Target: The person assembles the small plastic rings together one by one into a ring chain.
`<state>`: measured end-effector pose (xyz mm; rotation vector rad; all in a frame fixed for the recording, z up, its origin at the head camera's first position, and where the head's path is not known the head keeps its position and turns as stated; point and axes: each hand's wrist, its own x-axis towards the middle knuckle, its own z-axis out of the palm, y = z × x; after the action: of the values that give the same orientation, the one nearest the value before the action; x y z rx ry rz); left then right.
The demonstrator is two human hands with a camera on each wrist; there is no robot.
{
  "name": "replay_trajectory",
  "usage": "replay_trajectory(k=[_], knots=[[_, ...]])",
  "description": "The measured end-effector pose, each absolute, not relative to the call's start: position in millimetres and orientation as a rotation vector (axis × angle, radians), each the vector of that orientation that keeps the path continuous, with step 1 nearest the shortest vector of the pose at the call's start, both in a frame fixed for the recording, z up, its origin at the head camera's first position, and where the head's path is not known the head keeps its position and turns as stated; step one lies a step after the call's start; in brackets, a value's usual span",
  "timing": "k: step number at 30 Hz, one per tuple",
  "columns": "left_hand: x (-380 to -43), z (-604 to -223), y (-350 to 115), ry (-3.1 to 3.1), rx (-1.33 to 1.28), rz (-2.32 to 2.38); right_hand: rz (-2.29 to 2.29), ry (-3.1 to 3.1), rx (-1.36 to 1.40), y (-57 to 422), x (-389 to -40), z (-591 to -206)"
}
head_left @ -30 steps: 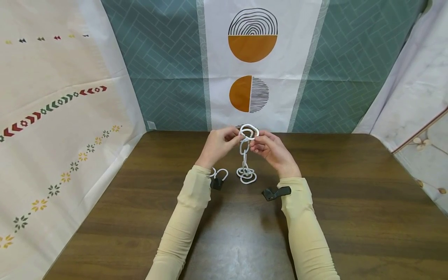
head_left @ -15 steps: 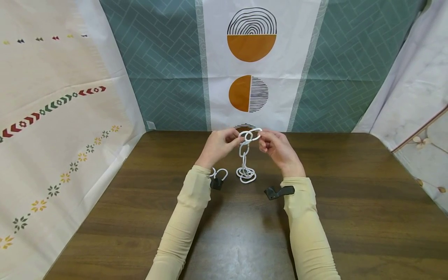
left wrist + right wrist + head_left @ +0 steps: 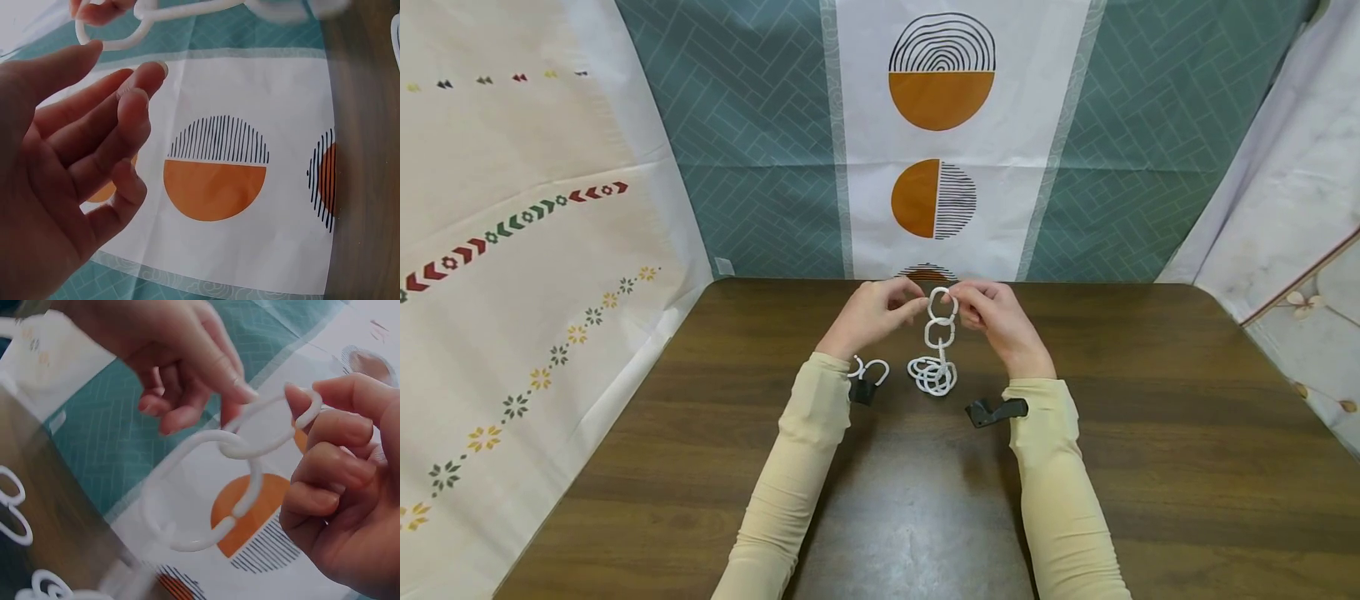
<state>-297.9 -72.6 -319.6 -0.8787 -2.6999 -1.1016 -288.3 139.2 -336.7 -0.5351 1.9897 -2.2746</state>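
Note:
A white plastic chain [image 3: 940,323] of oval links hangs upright between the two hands, its lower end heaped on the table. My right hand [image 3: 996,321] pinches the top link [image 3: 269,450] between thumb and forefinger, the other fingers curled in. In the right wrist view a second link [image 3: 150,487] hangs through it, a small gap in its side. My left hand [image 3: 880,312] is to the left of the top link, fingers loosely bent and holding nothing. In the left wrist view its thumb tip [image 3: 94,51] is right at the link's edge.
Loose white links [image 3: 876,364] lie on the brown wooden table [image 3: 700,467], partly hidden by the left wrist. Black camera mounts [image 3: 996,412] sit on both wrists. A patterned cloth [image 3: 760,167] hangs behind the table's far edge, with more cloths at both sides.
The left hand has let go of the chain. The top link, pinched in the right hand, now hangs upright with the chain below it, which has swung slightly right.

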Motion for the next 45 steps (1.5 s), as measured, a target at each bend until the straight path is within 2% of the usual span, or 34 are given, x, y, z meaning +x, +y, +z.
replay_trajectory(k=[11, 22, 32, 38, 45], knots=[[-298.0, -320.5, -71.4, -2.616, -1.041, -1.088, -1.988, 2.36, -0.528, 133.9, -284.2, -330.3], [-299.3, -318.0, -76.2, -2.577, -0.878, -1.054, -1.838, 2.558, -0.511, 127.2, -279.2, -320.9], [-300.8, -316.3, -82.6, -2.513, -0.743, -1.128, -1.864, 2.57, -0.611, 125.1, -267.4, -307.2], [-302.1, -315.8, -86.9, -2.52, -0.718, -1.121, -1.512, 2.544, -0.864, 121.9, -268.2, -310.7], [-302.5, -316.1, -92.4, -2.532, -0.714, -1.141, -0.853, 2.383, -1.207, 91.3, -277.6, -345.8]])
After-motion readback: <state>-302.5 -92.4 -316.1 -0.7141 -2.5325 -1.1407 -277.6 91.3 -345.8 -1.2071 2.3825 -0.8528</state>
